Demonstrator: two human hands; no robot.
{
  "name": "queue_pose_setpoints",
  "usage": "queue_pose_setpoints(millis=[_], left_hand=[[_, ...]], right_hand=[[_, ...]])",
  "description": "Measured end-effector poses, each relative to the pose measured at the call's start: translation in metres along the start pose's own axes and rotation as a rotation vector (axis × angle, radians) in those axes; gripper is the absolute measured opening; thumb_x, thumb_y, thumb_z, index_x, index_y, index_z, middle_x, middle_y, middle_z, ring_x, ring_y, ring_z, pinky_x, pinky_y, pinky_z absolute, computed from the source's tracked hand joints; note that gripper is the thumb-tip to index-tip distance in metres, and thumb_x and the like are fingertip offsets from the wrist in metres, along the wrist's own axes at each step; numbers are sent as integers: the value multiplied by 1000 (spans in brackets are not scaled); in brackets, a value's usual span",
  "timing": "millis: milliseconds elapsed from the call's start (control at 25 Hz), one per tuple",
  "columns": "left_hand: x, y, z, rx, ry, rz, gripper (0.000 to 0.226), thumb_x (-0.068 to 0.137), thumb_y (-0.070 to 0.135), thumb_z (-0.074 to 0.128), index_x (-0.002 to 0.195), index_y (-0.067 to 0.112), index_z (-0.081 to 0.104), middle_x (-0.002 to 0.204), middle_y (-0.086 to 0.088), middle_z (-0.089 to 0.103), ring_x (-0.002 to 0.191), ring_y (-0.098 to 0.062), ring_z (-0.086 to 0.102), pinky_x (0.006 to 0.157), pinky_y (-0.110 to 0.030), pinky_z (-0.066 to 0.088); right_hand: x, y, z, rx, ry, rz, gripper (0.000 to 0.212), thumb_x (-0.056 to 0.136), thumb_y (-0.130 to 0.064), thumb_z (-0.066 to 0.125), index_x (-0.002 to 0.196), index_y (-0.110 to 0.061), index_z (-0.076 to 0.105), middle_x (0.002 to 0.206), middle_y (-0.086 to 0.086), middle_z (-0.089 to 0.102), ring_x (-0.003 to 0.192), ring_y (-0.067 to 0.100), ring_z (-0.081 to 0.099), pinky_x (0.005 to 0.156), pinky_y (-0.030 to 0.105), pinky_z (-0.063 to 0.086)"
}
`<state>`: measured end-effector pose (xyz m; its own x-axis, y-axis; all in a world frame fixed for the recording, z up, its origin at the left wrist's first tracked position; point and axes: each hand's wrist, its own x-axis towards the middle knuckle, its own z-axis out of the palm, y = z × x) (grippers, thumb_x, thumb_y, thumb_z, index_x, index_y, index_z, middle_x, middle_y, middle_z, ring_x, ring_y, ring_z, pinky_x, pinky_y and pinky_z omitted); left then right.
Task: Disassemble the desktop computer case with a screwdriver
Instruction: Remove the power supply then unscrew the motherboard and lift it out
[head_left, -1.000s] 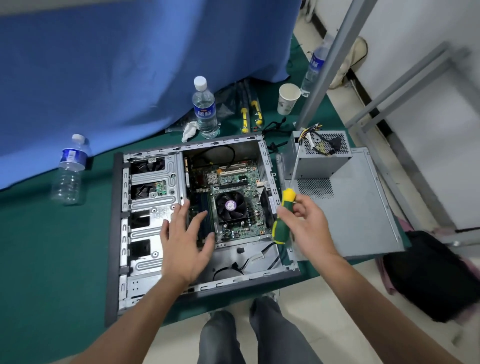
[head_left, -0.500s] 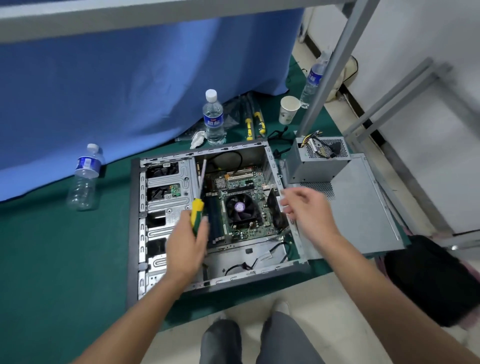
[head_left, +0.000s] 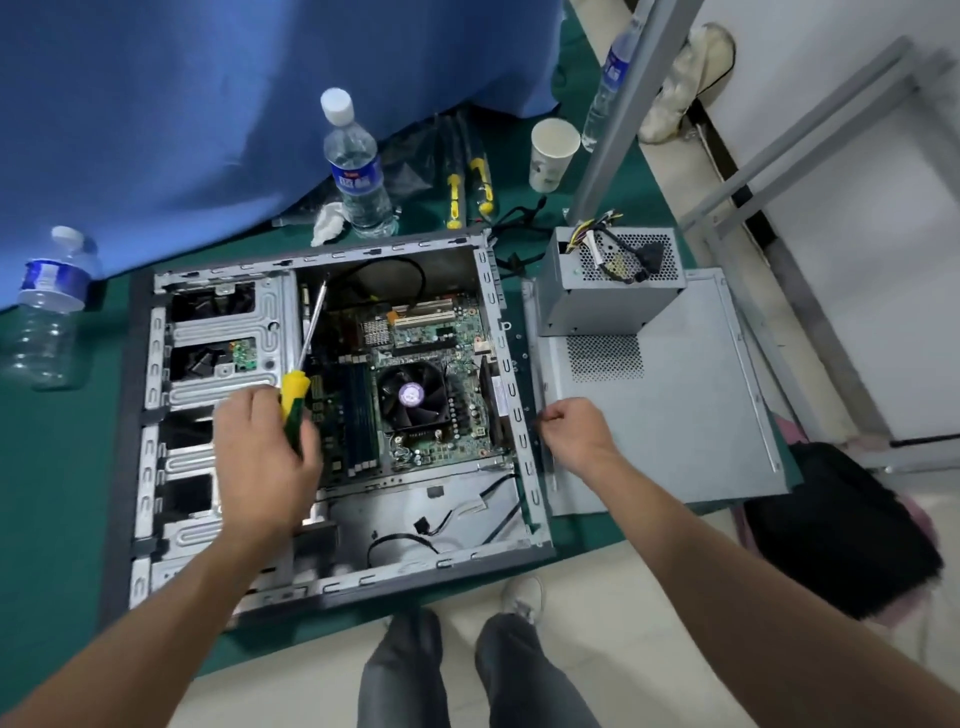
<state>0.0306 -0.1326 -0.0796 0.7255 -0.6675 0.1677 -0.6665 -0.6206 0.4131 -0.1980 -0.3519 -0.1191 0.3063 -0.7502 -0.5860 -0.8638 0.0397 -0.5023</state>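
The computer case (head_left: 498, 332) lies open on its side on the green mat (head_left: 62, 493), with the person standing at its near edge. Its removed side panel (head_left: 675, 415) rests flat just to the right, and the power supply (head_left: 608, 291) sits on the panel's far end, already out of the case. Inside, the motherboard (head_left: 441, 332) with its cooling fan (head_left: 413, 395) is bolted in place, beside the metal drive cage (head_left: 223, 322) on the left.

The left hand (head_left: 265, 447) grips the screwdriver (head_left: 298, 395) by its yellow-and-green handle, fingers curled round it, the shaft pointing away towards the far left corner of the board. The right hand (head_left: 569, 428) hovers over the case's right rim, fingers curled closed; whether it pinches a small screw cannot be told.

The main risk seems to be the tip slipping off a screw head and scraping the board. A loose screw could also drop among the cables (head_left: 441, 525) and be lost.
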Motion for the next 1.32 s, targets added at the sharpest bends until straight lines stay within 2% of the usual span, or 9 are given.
queue_pose_setpoints(millis=[80,280,440,560,720,880,1040,1160,1320], left_hand=[[1,0,2,30,15,15,15,89,19,53,86,10,41,89,-3,36,87,-19,29,74,-40,32],[1,3,2,65,26,18,23,87,24,46,89,1,48,91,-16,46,86,-30,37,74,-45,34],[1,4,1,78,26,24,24,87,25,45,88,1,48,90,-19,46,85,-33,38,74,-47,34],[1,6,0,71,22,26,20,86,23,45,86,3,45,88,-17,44,83,-31,36,72,-46,33],[0,7,-1,59,26,18,18,85,22,46,84,4,44,87,-14,43,83,-29,34,72,-46,33],[1,6,-1,66,16,4,18,85,23,46,83,5,43,87,-15,43,83,-29,35,71,-46,34],[0,4,1,43,26,7,17,86,24,46,82,9,40,87,-11,40,83,-25,32,71,-43,32],[0,3,1,23,37,8,16,86,24,46,81,11,38,88,-10,40,83,-23,31,70,-41,32],[4,3,-4,33,9,7,19,88,24,49,82,7,44,89,-9,42,84,-25,35,72,-43,36]], right_hand=[[12,0,14,-66,-22,4,15,95,-7,58,100,-7,72,92,5,70,81,21,66,81,31,55],[24,6,33,-186,-2,16,20,98,0,48,104,-4,66,99,11,70,89,25,67,87,39,56],[23,8,31,-224,30,-19,22,97,-1,48,104,-5,69,97,9,71,86,24,66,85,35,56],[20,9,28,-209,68,-35,18,94,-5,54,101,-7,71,92,5,70,77,21,61,74,28,51],[17,3,32,-341,61,-67,19,94,5,49,96,-4,65,95,9,68,83,22,64,79,32,55],[19,-2,30,-369,53,-95,18,92,6,52,84,-9,57,83,6,60,76,21,60,75,30,53],[19,-3,25,-177,46,-4,13,93,-2,55,82,-7,62,84,8,66,71,20,61,64,28,51],[9,-1,13,17,0,15,20,90,-23,69,77,-8,65,74,2,68,63,12,64,51,20,48],[-13,-3,-15,326,40,52,26,86,-23,68,81,3,69,75,9,70,69,21,64,69,31,54]])
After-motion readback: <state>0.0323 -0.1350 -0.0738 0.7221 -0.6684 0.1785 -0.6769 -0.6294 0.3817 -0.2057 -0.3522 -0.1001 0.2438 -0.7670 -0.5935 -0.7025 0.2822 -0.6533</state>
